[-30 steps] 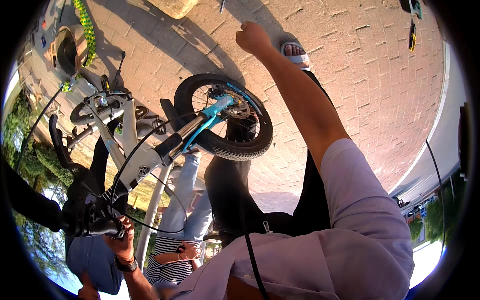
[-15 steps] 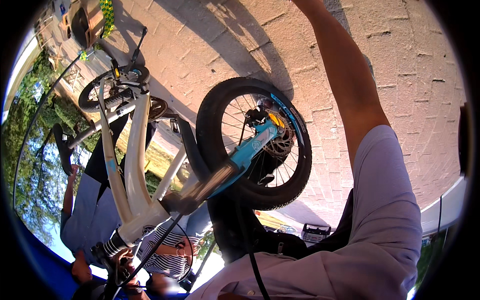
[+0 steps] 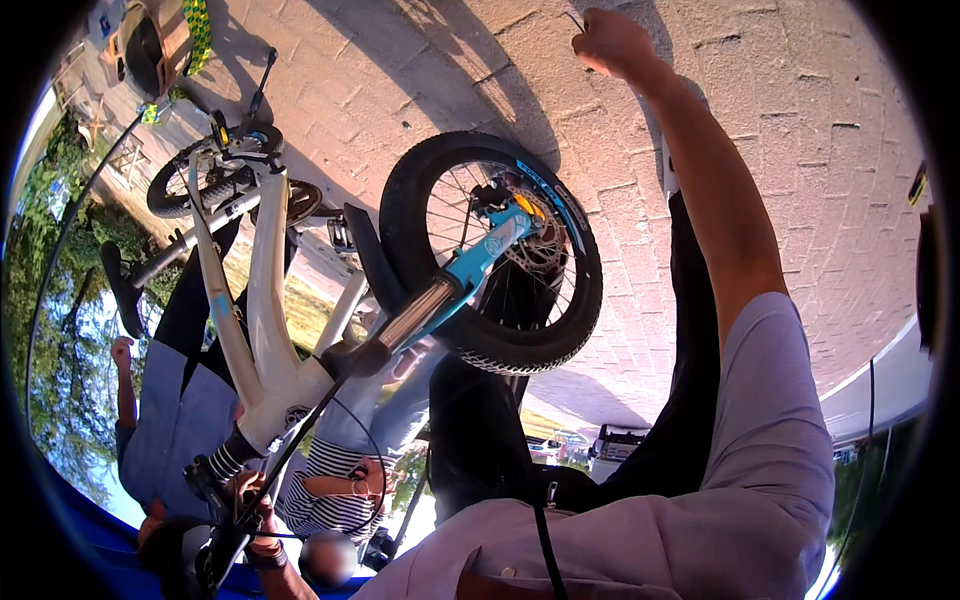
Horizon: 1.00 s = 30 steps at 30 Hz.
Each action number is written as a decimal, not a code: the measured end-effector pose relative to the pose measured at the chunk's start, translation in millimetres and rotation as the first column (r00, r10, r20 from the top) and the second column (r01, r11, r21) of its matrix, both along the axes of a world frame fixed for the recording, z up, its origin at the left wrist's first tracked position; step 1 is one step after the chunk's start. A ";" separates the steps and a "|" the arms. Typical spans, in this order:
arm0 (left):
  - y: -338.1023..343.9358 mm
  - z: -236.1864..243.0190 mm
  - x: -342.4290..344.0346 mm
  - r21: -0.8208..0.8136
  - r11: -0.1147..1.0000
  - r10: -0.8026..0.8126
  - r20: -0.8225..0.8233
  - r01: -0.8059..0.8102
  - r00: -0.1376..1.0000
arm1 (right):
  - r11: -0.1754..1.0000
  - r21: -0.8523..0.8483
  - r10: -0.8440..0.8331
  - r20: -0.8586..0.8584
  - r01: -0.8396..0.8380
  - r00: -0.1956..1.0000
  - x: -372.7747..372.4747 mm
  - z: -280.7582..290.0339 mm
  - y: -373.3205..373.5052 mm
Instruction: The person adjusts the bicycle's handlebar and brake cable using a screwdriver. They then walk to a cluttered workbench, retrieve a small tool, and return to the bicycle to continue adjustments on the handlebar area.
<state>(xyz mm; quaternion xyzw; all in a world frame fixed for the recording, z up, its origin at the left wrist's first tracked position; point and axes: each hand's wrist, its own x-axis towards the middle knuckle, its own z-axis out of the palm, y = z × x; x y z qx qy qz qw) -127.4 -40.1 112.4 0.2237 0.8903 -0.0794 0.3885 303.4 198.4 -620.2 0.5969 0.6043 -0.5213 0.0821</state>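
Note:
My right arm reaches up the picture over the paving. My right hand point(image 3: 615, 45) is closed around a thin rod-like piece point(image 3: 574, 20), whose tip sticks out past the fingers; its kind is too small to tell. Low at the left, my left hand point(image 3: 262, 515), with a dark band at the wrist, is wrapped round the handlebar point(image 3: 225, 548) of a white bicycle point(image 3: 272, 300). A blue fork point(image 3: 490, 250) runs from its frame to the front wheel point(image 3: 405, 185), which has a fat black tyre and a disc rotor point(image 3: 540, 245). My right hand is apart from the wheel.
A person in a blue-grey top point(image 3: 175, 420) stands beyond the frame, and another in a striped top point(image 3: 330, 485) is near the handlebar. A boxy case point(image 3: 615, 445) rests near my legs. Brick paving point(image 3: 790, 180) spreads at the right. A black cable point(image 3: 545, 550) hangs before me.
My right hand has come into view at the top with the thin piece in it. The bicycle's front wheel appears slightly higher and further left. My left hand stays at the handlebar.

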 end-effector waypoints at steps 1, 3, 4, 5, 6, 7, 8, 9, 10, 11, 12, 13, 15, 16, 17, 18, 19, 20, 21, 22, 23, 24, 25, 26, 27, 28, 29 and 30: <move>0.3 1.6 -10.0 0.021 1.000 -0.012 0.029 0.012 1.000 | 0.991 0.135 0.003 0.005 -0.004 1.000 11.4 2.0 -28.9; -2.0 0.1 -16.7 0.065 0.997 -0.037 0.069 0.033 0.997 | 0.984 -0.147 0.105 -0.015 -0.106 0.994 32.5 46.2 -50.9; 4.8 -18.4 -2.8 0.079 0.993 -0.097 0.064 0.092 0.993 | 0.976 -0.172 0.112 -0.108 -0.130 0.988 43.1 64.9 -65.1; 15.8 -34.0 10.3 0.084 0.985 -0.156 0.059 0.151 0.986 | 0.975 -0.196 0.078 -0.131 -0.103 0.988 50.7 78.1 -85.5; 13.8 -36.9 10.3 0.118 0.982 -0.153 0.052 0.146 0.987 | 0.958 -0.248 0.096 -0.191 -0.143 0.977 57.5 94.0 -102.1; 9.8 -43.1 10.8 0.158 0.977 -0.150 0.046 0.141 0.988 | 0.868 -0.497 -0.118 -0.222 -0.009 0.968 64.7 127.2 -111.4; 8.6 -46.0 13.1 0.188 0.969 -0.170 0.048 0.158 0.984 | 0.789 -0.610 -0.263 -0.236 0.068 0.936 73.1 161.2 -120.0; 16.8 -51.9 13.3 0.214 0.959 -0.201 0.059 0.184 0.978 | 0.749 -0.641 -0.386 -0.217 0.167 0.897 80.9 193.5 -130.2; 37.1 -61.1 28.6 0.208 0.934 -0.310 0.064 0.291 0.948 | 0.779 -0.604 -0.373 -0.228 0.170 0.899 88.2 214.3 -143.5; 47.5 -64.7 29.6 0.191 0.896 -0.413 0.026 0.401 0.910 | 0.784 -0.577 -0.414 -0.209 0.230 0.886 90.9 236.9 -151.6; 45.5 -64.4 33.1 0.188 0.882 -0.440 0.000 0.433 0.898 | 0.792 -0.551 -0.432 -0.203 0.262 0.879 92.4 262.1 -156.4; 41.9 -68.1 33.8 0.192 0.866 -0.466 -0.020 0.461 0.884 | 0.770 -0.573 -0.466 -0.204 0.281 0.861 93.2 294.6 -151.9; 49.0 -69.1 36.7 0.221 0.847 -0.491 -0.022 0.483 0.871 | 0.819 -0.494 -0.435 -0.206 0.291 0.877 86.8 351.3 -150.9; 55.3 -67.9 42.2 0.225 0.825 -0.527 -0.029 0.519 0.850 | 0.846 -0.447 -0.415 -0.206 0.292 0.886 85.3 377.2 -149.0; 62.2 -68.6 47.0 0.231 0.798 -0.564 -0.035 0.556 0.825 | 0.882 -0.399 -0.361 -0.224 0.252 0.905 78.3 410.1 -141.1; 71.8 -66.2 49.6 0.223 0.765 -0.612 -0.044 0.605 0.790 | 0.896 -0.349 -0.375 -0.271 0.273 0.886 68.1 427.5 -139.1; 71.5 -67.0 48.8 0.186 0.728 -0.657 -0.086 0.660 0.749 | 0.907 -0.311 -0.380 -0.310 0.285 0.871 57.7 445.1 -144.6; 72.5 -65.1 48.1 0.144 0.683 -0.706 -0.119 0.716 0.698 | 0.911 -0.277 -0.392 -0.345 0.306 0.853 46.5 463.4 -152.5; 75.8 -64.4 52.6 0.147 0.678 -0.709 -0.125 0.720 0.694 | 0.918 -0.220 -0.389 -0.357 0.329 0.849 34.3 476.8 -157.0; 77.1 -63.4 52.8 0.151 0.673 -0.712 -0.135 0.724 0.689 | 0.904 -0.222 -0.425 -0.366 0.365 0.828 17.7 491.5 -155.5; 73.1 -65.4 46.7 0.174 0.627 -0.741 -0.167 0.759 0.651 | 0.886 -0.230 -0.463 -0.370 0.404 0.805 2.1 510.1 -153.2; 68.7 -68.9 41.8 0.143 0.633 -0.742 -0.166 0.760 0.650 | 0.867 -0.232 -0.498 -0.375 0.441 0.782 -11.4 525.4 -152.2; 68.9 -69.6 43.4 0.152 0.635 -0.740 -0.163 0.757 0.653 | 0.884 -0.172 -0.468 -0.357 0.435 0.808 -26.7 537.9 -154.8; 69.7 -66.7 43.7 0.163 0.638 -0.737 -0.156 0.753 0.658 | 0.870 -0.188 -0.492 -0.394 0.456 0.777 -46.4 556.8 -155.4; 68.6 -64.0 44.3 0.157 0.638 -0.740 -0.148 0.754 0.656 | 0.853 -0.208 -0.520 -0.428 0.479 0.740 -64.2 578.8 -154.3; 67.1 -61.0 44.5 0.151 0.636 -0.744 -0.140 0.756 0.654 | 0.834 -0.231 -0.547 -0.461 0.501 0.699 -81.9 600.0 -155.2; 66.5 -61.0 42.3 0.158 0.639 -0.741 -0.139 0.753 0.657 | 0.839 -0.228 -0.539 -0.477 0.494 0.694 -98.4 619.4 -157.8; 67.0 -60.6 40.9 0.172 0.624 -0.750 -0.143 0.762 0.646 | 0.813 -0.266 -0.576 -0.491 0.517 0.653 -115.7 639.3 -161.7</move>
